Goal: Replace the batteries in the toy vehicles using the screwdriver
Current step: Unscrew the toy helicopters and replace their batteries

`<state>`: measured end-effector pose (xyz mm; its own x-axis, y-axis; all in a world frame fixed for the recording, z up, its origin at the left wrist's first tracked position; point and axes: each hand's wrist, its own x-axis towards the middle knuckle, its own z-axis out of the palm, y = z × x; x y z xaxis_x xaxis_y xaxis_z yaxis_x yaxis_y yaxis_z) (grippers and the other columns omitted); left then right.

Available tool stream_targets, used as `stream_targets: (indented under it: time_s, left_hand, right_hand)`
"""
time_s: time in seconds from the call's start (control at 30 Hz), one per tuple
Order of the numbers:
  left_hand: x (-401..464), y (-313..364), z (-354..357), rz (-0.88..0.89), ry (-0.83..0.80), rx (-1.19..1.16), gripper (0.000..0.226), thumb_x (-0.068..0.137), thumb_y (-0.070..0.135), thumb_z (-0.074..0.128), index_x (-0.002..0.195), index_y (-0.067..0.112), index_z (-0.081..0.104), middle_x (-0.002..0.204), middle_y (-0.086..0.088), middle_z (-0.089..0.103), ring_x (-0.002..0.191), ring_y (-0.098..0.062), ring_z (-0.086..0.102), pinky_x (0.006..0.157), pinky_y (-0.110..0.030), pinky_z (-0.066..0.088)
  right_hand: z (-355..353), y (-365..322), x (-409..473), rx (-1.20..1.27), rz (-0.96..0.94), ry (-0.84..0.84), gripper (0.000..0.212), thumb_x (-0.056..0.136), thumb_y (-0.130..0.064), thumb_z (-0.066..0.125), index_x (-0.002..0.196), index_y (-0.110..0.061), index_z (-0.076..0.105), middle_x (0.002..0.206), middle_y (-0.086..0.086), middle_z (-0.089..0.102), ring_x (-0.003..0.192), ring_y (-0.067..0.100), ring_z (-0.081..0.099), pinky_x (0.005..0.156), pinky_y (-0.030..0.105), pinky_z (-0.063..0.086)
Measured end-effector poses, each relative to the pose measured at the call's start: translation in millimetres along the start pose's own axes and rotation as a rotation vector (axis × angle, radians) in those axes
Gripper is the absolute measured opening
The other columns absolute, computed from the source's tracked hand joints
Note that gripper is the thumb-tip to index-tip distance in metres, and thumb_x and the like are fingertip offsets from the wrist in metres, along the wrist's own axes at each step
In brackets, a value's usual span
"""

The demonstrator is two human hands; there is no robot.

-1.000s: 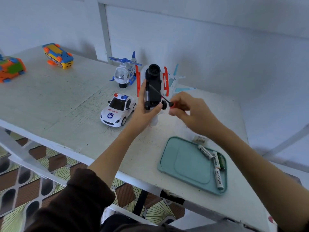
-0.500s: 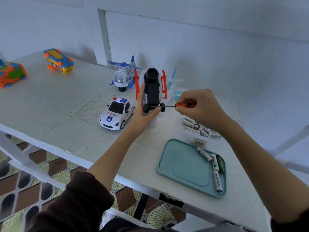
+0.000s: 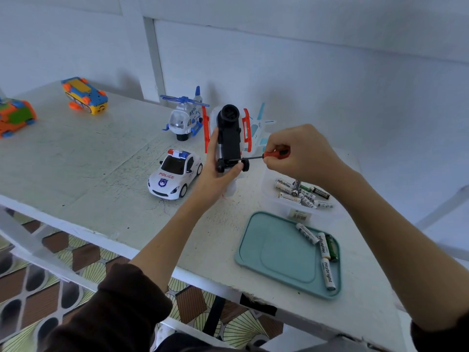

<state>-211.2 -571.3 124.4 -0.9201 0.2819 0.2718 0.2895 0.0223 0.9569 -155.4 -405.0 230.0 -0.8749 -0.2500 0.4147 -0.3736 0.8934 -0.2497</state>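
1. Starting at the far left of the table (image 3: 76, 158), an orange-and-green toy (image 3: 15, 116) and a yellow-and-blue toy (image 3: 85, 95) sit well apart from both hands.
2. Nearer the middle stand one blue-and-white helicopter (image 3: 184, 119) and one police car (image 3: 175, 175), both upright on the table.
3. The left hand (image 3: 215, 174) grips the upturned toy vehicle (image 3: 229, 138) from its left side, thumb curled under the near wheels; its black underside faces the camera and its long axis runs away from the person.
4. The screwdriver (image 3: 264, 156) lies crosswise to that axis, shaft level, tip at the underside near the wheel end. I judge a cover screw sits there; the screw itself is too small to see.
5. The right hand (image 3: 302, 156) pinches the red handle, fingers curled round it, just right of the vehicle.
6. Behind, one white plane (image 3: 260, 129) is partly hidden.
7. Rightward, a clear box (image 3: 269, 185) holds a loose heap of batteries (image 3: 302, 191), too jumbled to count.
8. The teal tray (image 3: 269, 252) holds four cells (image 3: 326, 252) along its right edge.
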Motion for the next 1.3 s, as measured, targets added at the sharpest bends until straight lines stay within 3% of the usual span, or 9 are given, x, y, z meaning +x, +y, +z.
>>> stream_targets:
  time_s: [0.17, 0.27, 0.43, 0.6, 0.77, 0.87, 1.03, 1.17, 1.3]
  left_hand:
    - [1.0, -3.6, -1.7, -0.004, 0.004, 0.024, 0.080, 0.092, 0.010, 0.060, 0.139, 0.050, 0.008, 0.124, 0.033, 0.046, 0.112, 0.003, 0.056, 0.093, -0.024, 0.048]
    - [0.6, -2.5, -1.3, -0.002, 0.011, 0.030, 0.079, 0.092, 0.012, 0.060, 0.138, 0.052, 0.009, 0.131, 0.027, 0.046, 0.118, -0.005, 0.054, 0.102, -0.038, 0.045]
    - [2.1, -2.7, -0.2, 0.009, 0.017, 0.033, 0.077, 0.093, 0.012, 0.059, 0.140, 0.047, 0.008, 0.128, 0.035, 0.039, 0.107, 0.016, 0.052, 0.086, -0.008, 0.045]
    - [2.2, -1.2, 0.4, 0.008, 0.019, 0.037, 0.078, 0.093, 0.012, 0.059, 0.139, 0.047, 0.007, 0.121, 0.043, 0.040, 0.103, 0.018, 0.053, 0.088, -0.011, 0.046]
    - [2.9, -1.8, 2.5, 0.021, 0.025, 0.031, 0.078, 0.094, 0.009, 0.058, 0.142, 0.041, 0.006, 0.126, 0.035, 0.038, 0.100, 0.021, 0.052, 0.080, -0.004, 0.042]
    - [4.2, -5.1, 1.9, 0.025, 0.032, 0.055, 0.079, 0.093, 0.013, 0.060, 0.143, 0.044, 0.007, 0.128, 0.035, 0.040, 0.105, 0.013, 0.054, 0.088, -0.012, 0.045]
    - [3.9, -6.0, 4.1, 0.033, 0.036, 0.077, 0.081, 0.085, 0.029, 0.063, 0.143, 0.051, 0.010, 0.133, 0.030, 0.046, 0.115, -0.008, 0.058, 0.102, -0.043, 0.045]
    - [4.3, -6.0, 5.9, 0.038, 0.042, 0.068, 0.082, 0.084, 0.029, 0.063, 0.143, 0.049, 0.011, 0.134, 0.027, 0.046, 0.115, -0.004, 0.057, 0.103, -0.042, 0.045]
    - [5.9, -7.5, 5.8, 0.041, 0.037, 0.065, 0.082, 0.084, 0.027, 0.063, 0.145, 0.045, 0.011, 0.131, 0.036, 0.042, 0.115, -0.001, 0.056, 0.102, -0.037, 0.045]
  right_hand:
    - [-8.1, -10.2, 7.0, -0.151, -0.048, -0.040, 0.009, 0.069, -0.015, 0.057, 0.060, -0.016, 0.055, 0.055, -0.006, 0.044, 0.059, 0.017, 0.042, 0.052, 0.019, 0.025]
    - [-7.6, -13.0, 7.2, -0.171, -0.070, -0.048, 0.023, 0.069, -0.014, 0.055, 0.054, -0.022, 0.039, 0.051, -0.008, 0.034, 0.050, 0.011, 0.032, 0.050, 0.020, 0.019]
    - [-1.2, -9.7, 4.8, -0.186, -0.124, -0.026, 0.024, 0.068, -0.013, 0.053, 0.053, -0.020, 0.035, 0.048, -0.010, 0.028, 0.046, 0.003, 0.023, 0.050, 0.018, 0.016]
    - [-0.5, -10.6, 5.1, -0.216, -0.171, 0.010, 0.024, 0.066, -0.014, 0.051, 0.054, -0.021, 0.032, 0.047, -0.011, 0.025, 0.045, 0.002, 0.019, 0.051, 0.017, 0.014]
    - [5.3, -10.6, 1.3, -0.207, -0.242, 0.124, 0.024, 0.060, -0.014, 0.050, 0.053, -0.022, 0.028, 0.045, -0.015, 0.014, 0.044, -0.005, 0.011, 0.051, 0.012, 0.010]
    - [6.3, -10.6, 0.9, -0.212, -0.251, 0.139, 0.024, 0.059, -0.014, 0.050, 0.053, -0.022, 0.028, 0.046, -0.015, 0.013, 0.044, -0.005, 0.010, 0.050, 0.012, 0.010]
    - [3.8, -14.0, 0.0, -0.252, -0.265, 0.133, 0.023, 0.057, -0.014, 0.049, 0.052, -0.020, 0.027, 0.045, -0.011, 0.013, 0.044, -0.003, 0.006, 0.050, 0.012, 0.009]
    - [3.0, -18.3, -1.6, -0.276, -0.296, 0.177, 0.024, 0.055, -0.012, 0.050, 0.051, -0.018, 0.027, 0.046, -0.009, 0.022, 0.042, 0.000, 0.003, 0.051, 0.011, 0.007]
    - [1.9, -20.5, -6.0, -0.256, -0.308, 0.173, 0.026, 0.054, -0.012, 0.051, 0.053, -0.019, 0.026, 0.048, -0.011, 0.015, 0.042, 0.012, 0.013, 0.048, 0.010, 0.008]
